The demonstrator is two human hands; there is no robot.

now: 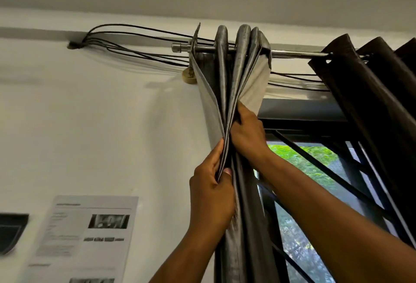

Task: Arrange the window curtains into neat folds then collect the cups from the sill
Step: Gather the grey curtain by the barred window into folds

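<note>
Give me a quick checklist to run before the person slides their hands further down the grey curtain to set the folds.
1. Left hand pinches the gathered folds of the grey curtain: ok.
2. Right hand grips the folds higher up, from the window side: ok.
3. Curtain top is bunched on the rod near its left end: ok.
4. Folds even along the whole length: cannot tell, the lower part is out of view.
5. Cables behind the rod stay free of the cloth: cannot tell.
6. Dark curtain hangs apart, to the right: ok.
</note>
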